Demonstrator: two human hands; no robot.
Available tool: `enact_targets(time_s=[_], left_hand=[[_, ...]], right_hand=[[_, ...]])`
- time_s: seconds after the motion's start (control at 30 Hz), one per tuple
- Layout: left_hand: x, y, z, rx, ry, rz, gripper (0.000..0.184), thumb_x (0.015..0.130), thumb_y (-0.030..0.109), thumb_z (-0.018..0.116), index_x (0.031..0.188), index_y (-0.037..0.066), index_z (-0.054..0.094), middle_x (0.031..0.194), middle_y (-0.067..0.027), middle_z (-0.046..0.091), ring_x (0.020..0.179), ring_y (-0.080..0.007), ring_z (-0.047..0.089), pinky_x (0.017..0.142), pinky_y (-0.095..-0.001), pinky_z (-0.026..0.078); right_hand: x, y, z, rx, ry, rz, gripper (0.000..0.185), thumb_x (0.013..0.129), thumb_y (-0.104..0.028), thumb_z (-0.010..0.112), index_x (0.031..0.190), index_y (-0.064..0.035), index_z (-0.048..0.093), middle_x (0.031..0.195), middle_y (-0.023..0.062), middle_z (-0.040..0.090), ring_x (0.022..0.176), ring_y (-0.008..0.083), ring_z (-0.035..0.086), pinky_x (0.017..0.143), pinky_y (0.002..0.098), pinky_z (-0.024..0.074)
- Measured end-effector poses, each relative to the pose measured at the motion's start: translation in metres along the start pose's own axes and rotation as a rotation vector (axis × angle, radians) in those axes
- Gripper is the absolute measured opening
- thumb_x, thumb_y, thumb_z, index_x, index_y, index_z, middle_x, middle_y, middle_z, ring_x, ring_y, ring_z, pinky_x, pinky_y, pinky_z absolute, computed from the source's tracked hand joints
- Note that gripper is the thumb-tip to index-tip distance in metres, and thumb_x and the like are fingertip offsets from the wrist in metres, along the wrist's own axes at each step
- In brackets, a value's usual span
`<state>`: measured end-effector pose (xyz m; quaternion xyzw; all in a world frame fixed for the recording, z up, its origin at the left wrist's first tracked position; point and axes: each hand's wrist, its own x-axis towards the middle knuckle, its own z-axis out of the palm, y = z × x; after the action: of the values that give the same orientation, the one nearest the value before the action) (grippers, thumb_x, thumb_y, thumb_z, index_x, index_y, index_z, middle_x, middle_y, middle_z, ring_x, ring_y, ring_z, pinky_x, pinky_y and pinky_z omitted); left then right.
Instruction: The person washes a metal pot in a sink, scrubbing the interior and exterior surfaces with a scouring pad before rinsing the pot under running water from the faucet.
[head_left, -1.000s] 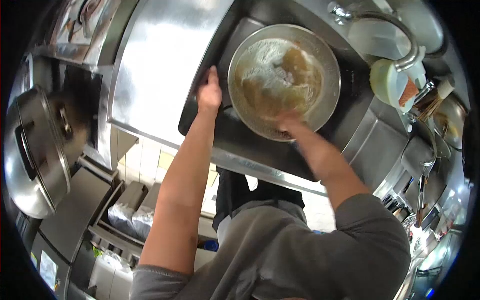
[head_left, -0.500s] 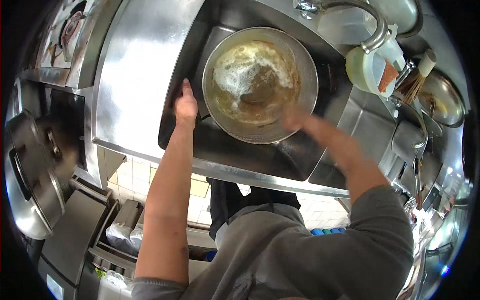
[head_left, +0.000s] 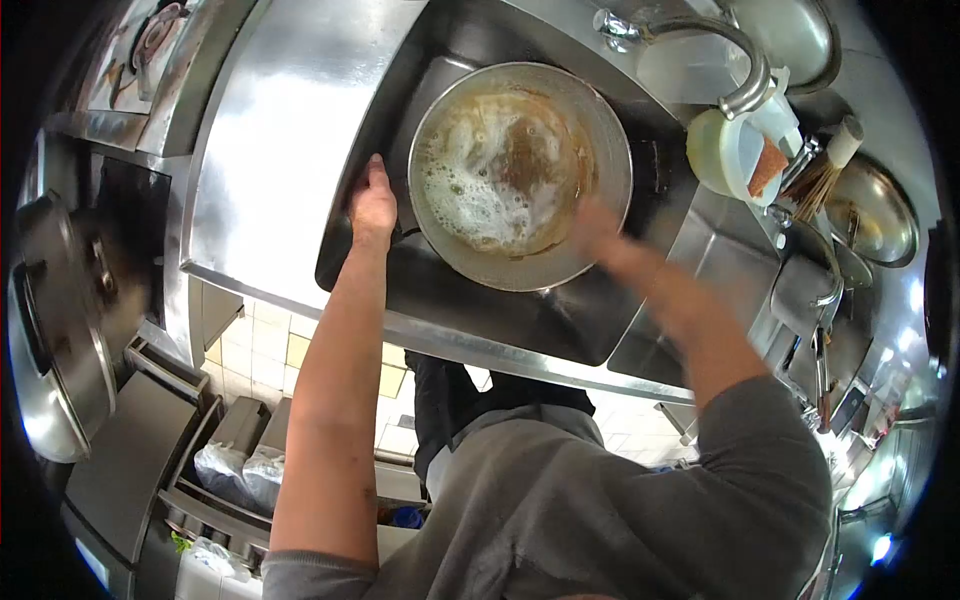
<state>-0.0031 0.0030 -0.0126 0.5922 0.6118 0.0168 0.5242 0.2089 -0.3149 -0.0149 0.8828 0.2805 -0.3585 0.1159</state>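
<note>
A large round metal pot [head_left: 455, 262] sits in the sink, holding cloudy brownish water with white suds [head_left: 470, 185]. My left hand [head_left: 373, 205] is closed at the pot's left side, where a dark bit of handle shows beside it; my thumb points up and the fingers are mostly hidden. Over the pot's lower right, my right hand [head_left: 597, 232] reaches inside near the wall and the water. Motion smears its fingers, and whatever it may hold cannot be made out.
The deep sink [head_left: 500, 325] surrounds the pot, with a curved faucet [head_left: 745, 95] at the upper right. Plastic containers [head_left: 712, 150], a reddish-brown sponge [head_left: 767, 166], a bundled-stick brush [head_left: 825, 175] and a metal lid [head_left: 880, 210] stand to the right. A steel counter [head_left: 285, 150] lies left.
The suds and water have swirled, with foam spreading toward the pot's lower left. My right hand has shifted slightly along the pot's right side, still blurred. My left hand stays in place.
</note>
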Motion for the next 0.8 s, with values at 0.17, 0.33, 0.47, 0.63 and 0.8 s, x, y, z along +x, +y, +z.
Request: enact_targets(time_s=[0.17,0.33,0.47,0.63,0.8], left_hand=[[0.023,-0.026,0.006,-0.045,-0.039,-0.040,0.106,0.097,0.079,0.043,0.133,-0.020,0.057,0.143,-0.0326,0.058,0.138,-0.0372,0.053,0.116,-0.0419,0.038],[-0.002,0.007,-0.002,0.137,-0.016,-0.024,0.082,0.107,0.065,0.034,0.145,-0.005,0.055,0.153,-0.0301,0.050,0.145,-0.0435,0.044,0.120,-0.0425,0.035],[-0.012,-0.011,0.004,0.265,0.100,0.354,0.064,0.105,0.049,0.049,0.141,-0.004,0.057,0.146,-0.0312,0.056,0.141,-0.0438,0.048,0.119,-0.0466,0.036],[-0.170,0.033,0.072,1.022,-0.221,1.007,0.067,0.084,0.037,0.074,0.142,0.007,0.057,0.146,-0.0243,0.053,0.144,-0.0410,0.043,0.118,-0.0622,0.032],[-0.175,-0.076,0.219,1.163,-0.705,0.710,0.045,0.090,0.027,0.074,0.128,0.004,0.070,0.136,-0.0244,0.065,0.137,-0.0437,0.054,0.113,-0.0580,0.042]], right_hand=[[0.050,-0.229,0.045,0.381,0.044,-0.429,0.037,0.091,-0.013,0.058,0.119,0.0068,0.070,0.116,0.0328,0.070,0.113,0.0459,0.068,0.100,0.0526,0.0524],[0.133,-0.138,-0.160,1.391,0.406,0.218,0.030,0.094,-0.023,0.060,0.101,0.0032,0.074,0.100,0.0174,0.074,0.089,0.0311,0.069,0.078,0.0498,0.0554],[0.069,0.029,-0.123,0.990,0.533,0.076,0.037,0.104,-0.030,0.057,0.118,0.0009,0.072,0.121,0.0158,0.072,0.113,0.0243,0.065,0.100,0.0416,0.0479],[-0.159,0.108,-0.047,1.633,0.560,-0.015,0.029,0.103,-0.015,0.054,0.122,-0.0063,0.073,0.118,0.0072,0.072,0.103,0.0157,0.065,0.084,0.0318,0.0513],[-0.286,0.176,0.037,2.294,0.478,0.091,0.041,0.107,-0.032,0.048,0.135,-0.0063,0.064,0.127,0.0109,0.070,0.094,0.0185,0.067,0.066,0.0326,0.0504]])
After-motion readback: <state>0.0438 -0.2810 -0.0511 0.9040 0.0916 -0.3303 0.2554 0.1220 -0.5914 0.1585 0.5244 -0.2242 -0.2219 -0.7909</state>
